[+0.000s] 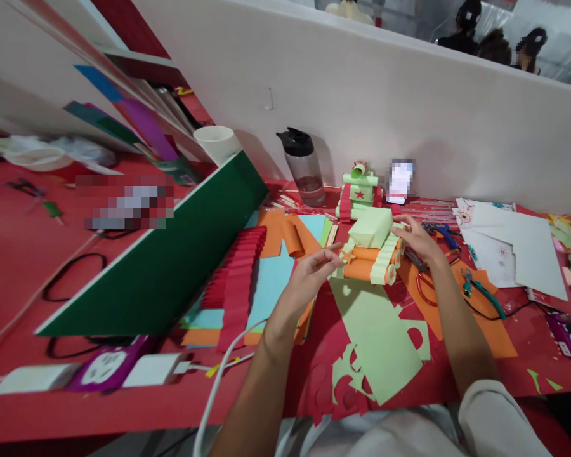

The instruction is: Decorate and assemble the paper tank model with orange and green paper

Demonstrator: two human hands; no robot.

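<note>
An orange and light green paper tank model (361, 261) stands in front of me, with rolled orange tubes, green tracks, an orange star and a boxy green top. The fingers of my left hand (316, 270) are closed on its left end. My right hand (416, 238) grips its back right corner, the fingertips partly hidden behind the green track. Just behind stands a green and red paper tank (360, 194) with a red star. Below my hands lies a light green paper sheet (374, 343) with cut-outs, beside red paper scraps (321, 387).
A water bottle (302, 168) and a phone (400, 181) stand by the white partition (361, 95). To the left are a green board (171, 266) and folded red paper strips (235, 285). Pliers (483, 295), a glue gun (445, 235) and white sheets (514, 247) lie right. A white cable (219, 381) runs near my left arm.
</note>
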